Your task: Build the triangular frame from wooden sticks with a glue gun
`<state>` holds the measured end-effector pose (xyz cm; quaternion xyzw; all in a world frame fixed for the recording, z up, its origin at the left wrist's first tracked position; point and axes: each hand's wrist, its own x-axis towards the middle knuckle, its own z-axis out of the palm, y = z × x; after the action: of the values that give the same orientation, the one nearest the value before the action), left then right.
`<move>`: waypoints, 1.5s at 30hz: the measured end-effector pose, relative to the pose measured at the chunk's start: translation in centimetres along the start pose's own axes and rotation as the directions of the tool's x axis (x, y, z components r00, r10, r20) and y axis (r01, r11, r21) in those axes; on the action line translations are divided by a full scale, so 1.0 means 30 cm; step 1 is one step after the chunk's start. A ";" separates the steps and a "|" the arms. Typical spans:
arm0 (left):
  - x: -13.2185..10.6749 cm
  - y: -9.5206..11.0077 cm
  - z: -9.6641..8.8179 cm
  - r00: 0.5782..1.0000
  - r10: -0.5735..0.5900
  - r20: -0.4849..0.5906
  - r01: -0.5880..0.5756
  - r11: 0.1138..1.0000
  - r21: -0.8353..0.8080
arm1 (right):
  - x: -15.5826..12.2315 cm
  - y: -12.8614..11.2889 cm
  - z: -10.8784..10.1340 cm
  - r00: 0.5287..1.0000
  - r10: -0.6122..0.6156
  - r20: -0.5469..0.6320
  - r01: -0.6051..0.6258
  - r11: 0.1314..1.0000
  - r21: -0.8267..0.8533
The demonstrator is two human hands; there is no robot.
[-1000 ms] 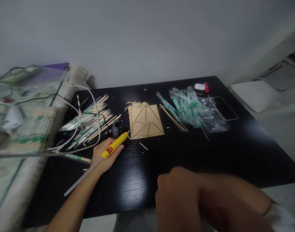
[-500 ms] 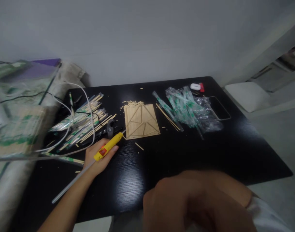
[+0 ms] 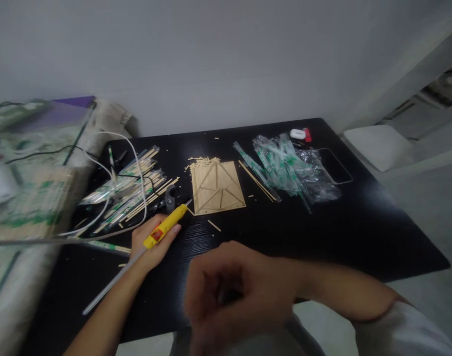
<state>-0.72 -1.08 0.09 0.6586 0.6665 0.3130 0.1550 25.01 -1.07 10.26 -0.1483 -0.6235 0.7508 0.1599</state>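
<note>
My left hand point(image 3: 151, 242) rests on the black table point(image 3: 359, 227) and is closed round a yellow glue gun point(image 3: 165, 225). A glue stick point(image 3: 110, 284) sticks out of the gun's back over my forearm, and its tip points at a flat wooden stick panel point(image 3: 217, 187). My right hand point(image 3: 233, 291) is close to the camera, blurred by motion, above the table's near edge. Its fingers curl inward, and whether it holds anything does not show.
A heap of wrapped chopsticks point(image 3: 129, 190) with white and black cables point(image 3: 137, 163) lies left of the panel. Empty clear wrappers point(image 3: 288, 168) lie to the right, with a small white and red object point(image 3: 299, 133) behind. Pliers point(image 3: 169, 198) sit by the gun. Cluttered boxes point(image 3: 25, 198) stand at the left.
My right hand has moved left and up from the lower right toward the middle of the view. My left hand with the glue gun has stayed in place.
</note>
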 end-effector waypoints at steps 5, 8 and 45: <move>-0.002 -0.009 0.003 1.000 -0.007 0.011 0.007 1.000 0.001 | 0.050 0.242 -0.099 0.867 -0.389 -0.312 -0.039 0.571 -0.820; -0.004 -0.013 0.009 1.000 0.015 0.027 -0.014 1.000 -0.016 | 0.051 0.351 -0.164 0.766 -0.532 -0.361 -0.143 0.407 -0.902; 0.005 -0.001 0.009 0.995 0.088 0.049 -0.086 0.996 -0.033 | 0.074 0.414 -0.211 0.824 -0.439 -0.357 -0.162 0.422 -0.892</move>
<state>-0.58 -0.89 -0.10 0.6921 0.6282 0.3132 0.1680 24.99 3.36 -3.12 -0.3608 -0.8611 0.2094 0.2905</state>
